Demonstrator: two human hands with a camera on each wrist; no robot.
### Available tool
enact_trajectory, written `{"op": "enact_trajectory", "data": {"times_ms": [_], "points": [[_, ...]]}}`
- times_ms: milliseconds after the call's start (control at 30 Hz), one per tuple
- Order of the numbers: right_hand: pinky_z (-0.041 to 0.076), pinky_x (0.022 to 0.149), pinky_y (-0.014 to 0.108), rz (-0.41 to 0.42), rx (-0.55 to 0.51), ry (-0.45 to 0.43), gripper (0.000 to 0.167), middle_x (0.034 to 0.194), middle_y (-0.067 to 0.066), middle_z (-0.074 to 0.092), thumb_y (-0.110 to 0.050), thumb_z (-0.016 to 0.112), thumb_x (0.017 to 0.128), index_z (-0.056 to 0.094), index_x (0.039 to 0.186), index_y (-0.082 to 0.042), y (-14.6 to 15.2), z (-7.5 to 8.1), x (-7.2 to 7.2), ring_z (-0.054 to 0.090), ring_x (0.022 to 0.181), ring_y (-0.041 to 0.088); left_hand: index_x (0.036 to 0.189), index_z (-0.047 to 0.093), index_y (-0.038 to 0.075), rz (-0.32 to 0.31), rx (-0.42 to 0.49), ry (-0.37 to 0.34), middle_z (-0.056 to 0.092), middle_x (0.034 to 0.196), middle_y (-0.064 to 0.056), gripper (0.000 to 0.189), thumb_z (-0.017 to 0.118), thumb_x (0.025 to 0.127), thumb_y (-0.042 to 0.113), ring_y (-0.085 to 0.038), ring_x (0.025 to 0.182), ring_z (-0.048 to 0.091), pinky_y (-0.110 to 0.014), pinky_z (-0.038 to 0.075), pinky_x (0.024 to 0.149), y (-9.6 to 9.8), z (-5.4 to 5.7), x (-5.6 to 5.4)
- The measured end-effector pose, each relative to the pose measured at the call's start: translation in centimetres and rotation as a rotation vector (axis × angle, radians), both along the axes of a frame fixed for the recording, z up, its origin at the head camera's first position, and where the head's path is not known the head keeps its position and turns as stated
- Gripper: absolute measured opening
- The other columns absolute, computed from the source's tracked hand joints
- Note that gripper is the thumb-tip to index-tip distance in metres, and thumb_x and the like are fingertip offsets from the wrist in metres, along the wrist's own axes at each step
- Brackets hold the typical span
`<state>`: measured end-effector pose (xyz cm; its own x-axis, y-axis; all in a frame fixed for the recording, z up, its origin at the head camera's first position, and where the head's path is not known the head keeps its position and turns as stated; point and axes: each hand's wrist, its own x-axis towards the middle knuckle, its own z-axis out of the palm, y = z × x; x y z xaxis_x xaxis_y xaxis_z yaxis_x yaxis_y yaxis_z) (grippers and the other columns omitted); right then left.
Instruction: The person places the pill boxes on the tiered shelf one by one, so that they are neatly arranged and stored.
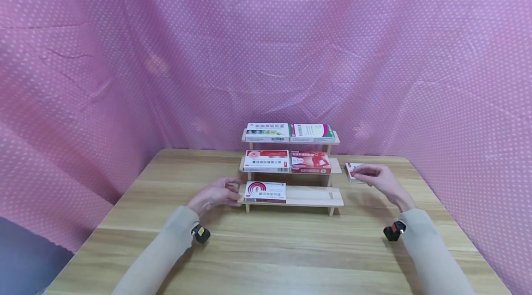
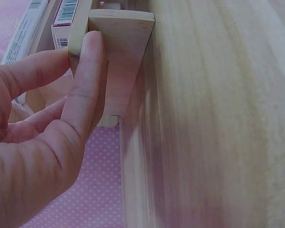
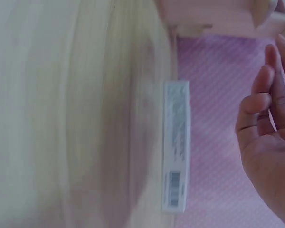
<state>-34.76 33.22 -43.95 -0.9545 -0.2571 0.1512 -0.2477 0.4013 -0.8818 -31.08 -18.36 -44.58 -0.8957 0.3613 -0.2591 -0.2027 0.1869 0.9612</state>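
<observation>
At the left end of a three-tier wooden display stand (image 1: 311, 195), my left hand (image 1: 216, 194) pinches the edge of the lowest shelf (image 2: 121, 35) between thumb and fingers. A white medicine box with pink arcs (image 1: 266, 193) lies on that shelf's left half. Off the stand's right side, a small white medicine box (image 3: 175, 147) rests flat on the table. My right hand (image 1: 381, 179) hovers over this box, overlapping it in the head view. The right wrist view shows the fingers loosely bent and apart from the box, with nothing between them.
A white-and-red box (image 1: 266, 162) and a red box (image 1: 311, 161) fill the middle shelf. On the top shelf sit a white-and-green box (image 1: 267, 131) and a white box with a pink corner (image 1: 309, 131). Behind the wooden table (image 1: 282, 253) hangs a pink dotted cloth (image 1: 270, 55).
</observation>
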Motion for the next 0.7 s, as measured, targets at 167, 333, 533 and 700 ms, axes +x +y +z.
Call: {"op": "enact_trajectory", "data": {"times_ms": [167,333,533,700], "points": [[0.049,0.086,0.019,-0.021,0.140,0.031,0.046,0.131,0.019,0.062,-0.027,0.071,0.091,0.062,0.128,-0.001,1.7,-0.6,-0.5,0.059,0.114,0.018,0.145,0.033,-0.008,-0.009,-0.005,0.005,0.057,0.116,-0.025,0.066,0.060,0.085,-0.012,-0.028,0.091,0.067,-0.042,0.060,0.089,0.0,0.1,0.0],[0.042,0.091,0.026,-0.068,0.211,0.025,0.045,0.141,0.024,0.052,-0.022,0.068,0.092,0.060,0.131,-0.002,3.2,-1.2,-0.8,0.046,0.128,0.037,0.145,0.033,-0.008,-0.006,0.000,0.002,0.057,0.112,-0.022,0.067,0.060,0.084,-0.012,-0.027,0.089,0.066,-0.041,0.060,0.088,0.1,0.0,0.0],[0.044,0.081,0.025,-0.090,0.288,0.027,0.043,0.134,0.029,0.055,-0.021,0.063,0.095,0.058,0.132,-0.001,4.4,-1.8,-1.0,0.053,0.115,0.036,0.144,0.034,-0.008,0.006,-0.001,-0.002,0.057,0.111,-0.022,0.066,0.061,0.084,-0.012,-0.027,0.088,0.067,-0.042,0.060,0.088,0.2,0.0,0.0],[0.044,0.101,0.055,-0.071,0.313,0.011,0.038,0.143,0.030,0.045,-0.017,0.062,0.096,0.060,0.129,0.002,5.2,-2.2,-1.1,0.043,0.129,0.047,0.144,0.034,-0.007,0.009,-0.004,0.000,0.057,0.112,-0.023,0.066,0.061,0.084,-0.012,-0.027,0.089,0.067,-0.043,0.060,0.089,0.2,0.0,0.1]]}}
